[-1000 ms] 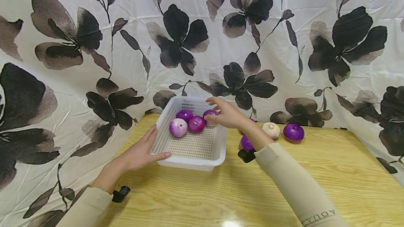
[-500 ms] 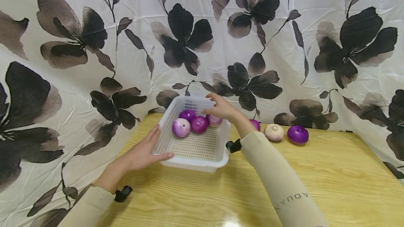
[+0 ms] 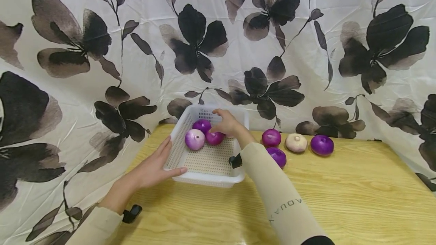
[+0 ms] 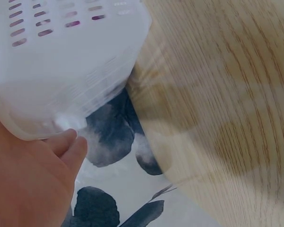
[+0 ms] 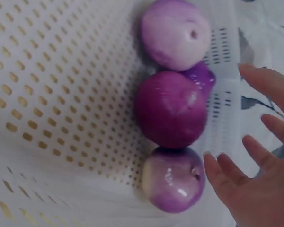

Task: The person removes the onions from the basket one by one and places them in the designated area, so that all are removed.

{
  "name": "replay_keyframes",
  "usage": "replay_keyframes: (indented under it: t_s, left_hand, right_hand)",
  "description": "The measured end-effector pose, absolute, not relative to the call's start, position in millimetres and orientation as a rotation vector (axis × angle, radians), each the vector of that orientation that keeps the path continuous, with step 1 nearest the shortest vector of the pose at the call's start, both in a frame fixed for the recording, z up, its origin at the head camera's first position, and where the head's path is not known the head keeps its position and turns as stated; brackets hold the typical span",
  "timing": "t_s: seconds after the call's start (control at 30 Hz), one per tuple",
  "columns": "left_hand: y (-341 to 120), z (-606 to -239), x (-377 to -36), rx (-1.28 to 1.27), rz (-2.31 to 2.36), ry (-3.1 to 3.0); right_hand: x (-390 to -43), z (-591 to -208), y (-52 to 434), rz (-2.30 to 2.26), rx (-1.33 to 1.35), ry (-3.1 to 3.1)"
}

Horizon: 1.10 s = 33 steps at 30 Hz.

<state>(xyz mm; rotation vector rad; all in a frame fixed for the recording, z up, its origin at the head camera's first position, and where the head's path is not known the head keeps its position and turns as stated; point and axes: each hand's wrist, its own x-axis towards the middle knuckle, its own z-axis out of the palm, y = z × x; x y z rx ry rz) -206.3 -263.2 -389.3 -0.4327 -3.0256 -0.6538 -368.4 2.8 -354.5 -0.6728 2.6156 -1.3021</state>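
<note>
Hovering over the far right part of the white basket, the right hand had its fingers spread, so its grip was wide and had hold of nothing. Its fingertips were just beside a lilac onion; whether they touched, I could not tell. That onion sat in the basket against a magenta onion, with a pale onion and a dark purple onion close by. The left hand lay about the near left corner, fingers along the outer wall and thumb at the front rim, a loose grip that seemed meant to steady.

Four more stood on the desk to the right, among them a violet onion partly behind the right sleeve. The likeliest mishap was the sleeve brushing that one, since a smooth round thing would roll easily. A clipped fingertip could also have shunted the lilac onion into its neighbours, and a low forearm catching the right rim might have twisted the basket, braced only at one corner.
</note>
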Motion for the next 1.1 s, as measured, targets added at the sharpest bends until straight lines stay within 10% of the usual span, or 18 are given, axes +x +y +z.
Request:
replay_keyframes:
  t_s: [1.1]
  left_hand:
    - [-264,-388,-205,-0.423,-0.67,-3.04]
  right_hand:
    - [-367,-372,-5,-0.673,-0.718,2.681]
